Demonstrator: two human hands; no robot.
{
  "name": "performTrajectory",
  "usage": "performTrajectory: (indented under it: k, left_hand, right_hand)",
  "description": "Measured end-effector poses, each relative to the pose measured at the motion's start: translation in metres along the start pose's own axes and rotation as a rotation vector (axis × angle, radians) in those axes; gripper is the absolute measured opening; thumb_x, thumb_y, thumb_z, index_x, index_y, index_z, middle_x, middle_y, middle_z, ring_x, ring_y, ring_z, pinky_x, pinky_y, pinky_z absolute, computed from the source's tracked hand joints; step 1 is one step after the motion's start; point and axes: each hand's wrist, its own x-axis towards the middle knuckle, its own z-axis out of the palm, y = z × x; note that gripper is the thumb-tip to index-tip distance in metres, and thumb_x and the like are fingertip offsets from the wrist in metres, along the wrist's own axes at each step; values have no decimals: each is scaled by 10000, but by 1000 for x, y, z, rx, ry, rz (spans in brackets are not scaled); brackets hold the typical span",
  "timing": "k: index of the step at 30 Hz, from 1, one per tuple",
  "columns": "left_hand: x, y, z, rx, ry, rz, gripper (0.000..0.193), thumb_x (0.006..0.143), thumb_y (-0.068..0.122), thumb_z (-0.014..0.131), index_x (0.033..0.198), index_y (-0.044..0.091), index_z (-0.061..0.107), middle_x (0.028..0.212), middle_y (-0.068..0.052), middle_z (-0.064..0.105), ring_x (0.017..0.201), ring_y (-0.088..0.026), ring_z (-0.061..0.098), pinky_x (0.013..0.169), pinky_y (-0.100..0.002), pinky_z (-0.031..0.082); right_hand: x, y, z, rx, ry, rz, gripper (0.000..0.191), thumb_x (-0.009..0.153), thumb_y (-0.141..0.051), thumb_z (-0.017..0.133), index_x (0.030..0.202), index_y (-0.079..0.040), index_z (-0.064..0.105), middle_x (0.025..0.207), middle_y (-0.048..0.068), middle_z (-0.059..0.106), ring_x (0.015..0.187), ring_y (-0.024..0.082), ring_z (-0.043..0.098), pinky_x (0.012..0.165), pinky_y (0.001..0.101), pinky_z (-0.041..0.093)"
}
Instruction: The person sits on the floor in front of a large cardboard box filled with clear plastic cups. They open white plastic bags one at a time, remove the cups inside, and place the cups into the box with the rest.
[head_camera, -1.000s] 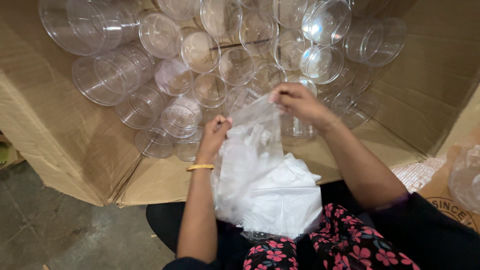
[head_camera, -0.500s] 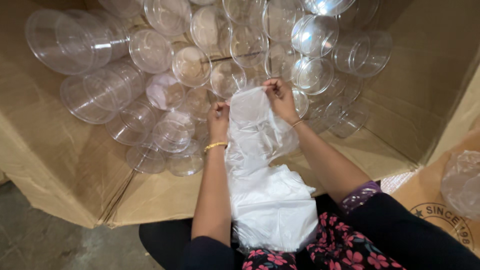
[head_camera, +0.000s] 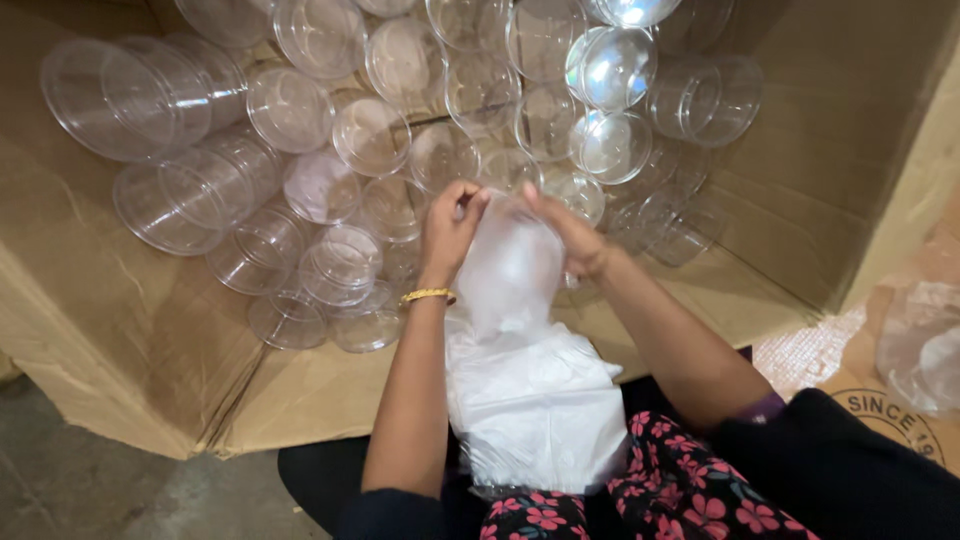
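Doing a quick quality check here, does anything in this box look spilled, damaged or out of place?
No damage shows. The clear cups lie jumbled on their sides in the cardboard box, not stacked. Both hands, left and right, grip the plastic bag at its top.

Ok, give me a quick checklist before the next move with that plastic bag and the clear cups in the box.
1. Left hand grips the plastic bag top edge: ok.
2. Right hand grips the opposite edge: ok.
3. Bag mouth open: cannot tell.
4. Bag's lower part rests on the lap: ok.
5. Clear cups within reach in the cardboard box: ok.
6. Bag's contents: cannot tell, the film is cloudy.
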Motion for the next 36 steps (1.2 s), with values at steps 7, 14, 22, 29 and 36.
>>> performTrajectory:
  k: [7, 14, 22, 29, 36]
  left_hand:
    - [-45, 73, 35, -311, -108, -234, 184, 987, 216, 708, 1019, 35, 704, 812, 5, 628, 739, -85, 538, 643, -258, 414]
    - [-67, 57, 47, -765, -262, -403, 362, 1023, 284, 619, 1240, 4, 695, 1040, -42, 696, 944, -121, 623, 832, -276, 516]
    - [-70, 76, 96, -538, -273, -314, 480, 1087, 380, 522, 1211, -34, 731, 1023, -78, 722, 937, -113, 623, 882, -270, 513]
    - [-70, 104, 106, -776, -279, -425, 473, 1048, 394, 534, 1199, -23, 700, 1042, -90, 731, 959, -134, 675, 887, -293, 549]
    - [-70, 76, 96, -614, -178, -393, 353, 929, 141, 789, 1222, -41, 717, 1091, -51, 734, 962, -106, 656, 869, -279, 527]
  right_hand:
    - [-211, -30, 6, -644, 345, -163, 313, 1032, -285, 570, 1093, -48, 764, 890, 3, 721, 728, 107, 625, 591, 281, 503]
    - [-496, -11, -138, -1363, 743, 213, 335, 1025, -366, 607, 1152, -87, 743, 929, 56, 754, 816, 132, 686, 758, 303, 541]
    - [-469, -5, -172, -1685, 1001, 237, 334, 1043, -371, 640, 1131, -66, 746, 979, 179, 730, 880, 314, 705, 809, 442, 554]
    - [-218, -22, -47, -1156, 540, -524, 524, 839, -239, 807, 1298, -32, 662, 1121, 117, 657, 891, 170, 666, 715, 293, 559]
    - [-152, -11, -18, -865, 480, -415, 168, 979, -159, 714, 1084, -38, 764, 855, 10, 759, 752, 67, 655, 686, 256, 543]
